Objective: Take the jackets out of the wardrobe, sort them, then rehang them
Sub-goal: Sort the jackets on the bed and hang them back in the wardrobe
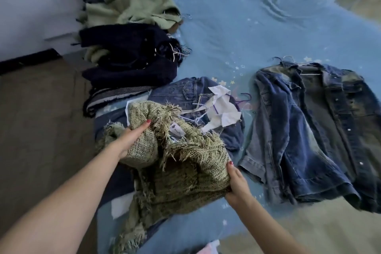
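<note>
Sorting step, jackets out on bed (257, 33). Left hand (132, 138) and right hand (237, 181), fingers clamped on green tweed jacket (185, 161), near bed's front-left edge over denim jacket (185, 90). Next, probably: drop onto matching pile (132, 51) at left edge.

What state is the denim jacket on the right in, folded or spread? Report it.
Spread. The denim jacket lies opened out flat on the blue bedsheet, front open, one sleeve crossing it.
</note>
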